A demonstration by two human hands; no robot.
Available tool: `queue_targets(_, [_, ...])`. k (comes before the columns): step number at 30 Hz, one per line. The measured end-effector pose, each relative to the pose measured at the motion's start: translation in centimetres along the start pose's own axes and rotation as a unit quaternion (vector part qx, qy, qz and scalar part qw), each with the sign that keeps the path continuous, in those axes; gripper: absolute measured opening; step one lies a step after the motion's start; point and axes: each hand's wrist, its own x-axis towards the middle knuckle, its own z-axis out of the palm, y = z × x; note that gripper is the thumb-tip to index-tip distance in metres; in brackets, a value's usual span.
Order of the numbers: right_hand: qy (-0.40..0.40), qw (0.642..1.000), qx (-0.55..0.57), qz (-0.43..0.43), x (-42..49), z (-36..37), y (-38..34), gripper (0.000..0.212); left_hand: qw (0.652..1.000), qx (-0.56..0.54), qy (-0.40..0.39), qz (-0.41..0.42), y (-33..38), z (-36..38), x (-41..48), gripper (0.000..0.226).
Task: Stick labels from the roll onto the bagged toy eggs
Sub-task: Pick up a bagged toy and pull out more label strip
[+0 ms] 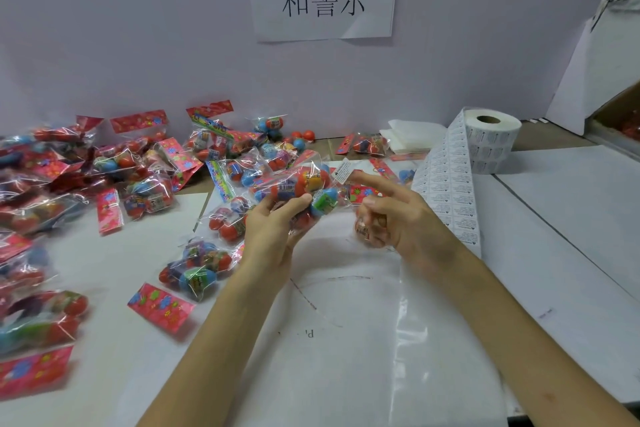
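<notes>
Left hand: the left hand (273,218) grips a clear crinkly-film bag of glossy orange, green and blue plastic toy eggs (304,191), raised off the bench, probably so a flat stretch of film faces the other hand
Right hand: the right hand (398,218) holds its index finger out straight toward the bag; the other fingers are curled beside an orange egg, and I cannot tell whether they hold anything
Label: a small white rectangular paper label (343,171) with fine black print clings to that fingertip, just beside the bag's far right end; whether it touches the film is unclear
Roll: a fat white roll of labels on a brown cardboard core (491,142) stands far right on the white bench (561,253); its printed strip (446,198) trails toward the near side, close to the right hand
Pile: more bagged eggs with pink flowered card headers (138,177) lie heaped and overlapping on the left
Handling: the film looks slippery and the eggs are round, so the label likely needs firm backing under it
</notes>
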Motion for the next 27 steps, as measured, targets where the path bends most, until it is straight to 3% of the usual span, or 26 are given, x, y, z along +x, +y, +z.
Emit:
queue_targets(6, [-0.046,0.994,0.088,0.049,0.04,0.24,0.34,0.038,0.999,-0.003,0.037,0.037,0.05,0.41,-0.38,0.025])
queue_targets(11, [-0.049,0.991,0.111,0.064,-0.08,0.38,0.43,0.037,0.998,-0.063,0.0,0.008,0.31,0.52,-0.57,0.037])
queue_targets(15, [-0.047,0.992,0.101,0.057,-0.18,0.19,0.43,0.039,0.999,-0.039,-0.024,0.006,0.08,0.33,-0.54,0.053])
queue_targets(22, [-0.052,0.99,0.116,0.066,-0.13,0.46,0.38,0.036,1.0,-0.004,0.017,0.011,-0.27,0.04,0.12,0.053])
queue_targets(27, [-0.066,0.986,0.129,0.085,-0.23,0.66,0.48,0.039,0.999,-0.013,0.049,0.02,-0.22,0.06,0.19,0.038])
